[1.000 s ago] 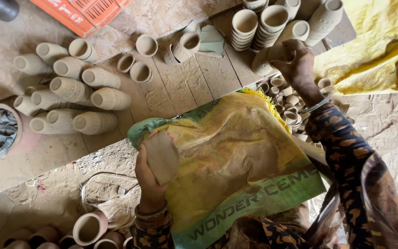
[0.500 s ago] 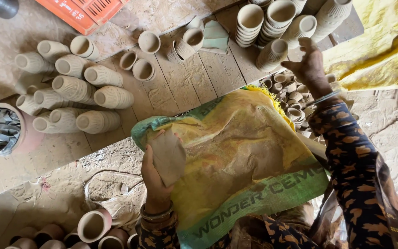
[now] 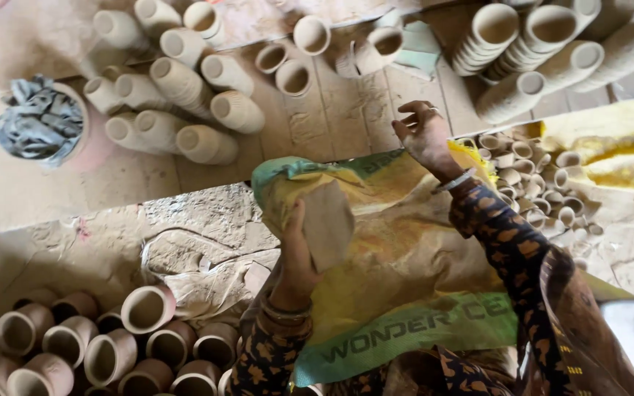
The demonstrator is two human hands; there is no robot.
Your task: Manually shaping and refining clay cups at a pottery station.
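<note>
Since 0.5 s ago, right hand (image 3: pixel 425 136) has drawn back from the stacked pale clay cups (image 3: pixel 530 44) at upper right, fingers loosely curled, holding nothing. Left hand (image 3: pixel 299 253) grips a flat tan clay slab (image 3: pixel 328 224) at centre, over the yellow-green woven sack (image 3: pixel 398 257). Brown clay cups (image 3: pixel 104 348) sit lower left.

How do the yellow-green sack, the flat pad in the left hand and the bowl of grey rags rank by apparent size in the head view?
1. Yellow-green sack, by far the largest.
2. Bowl of grey rags.
3. Flat pad in the left hand.
The last two look close, and the pad is nearer the camera, so their order is unsure.
</note>
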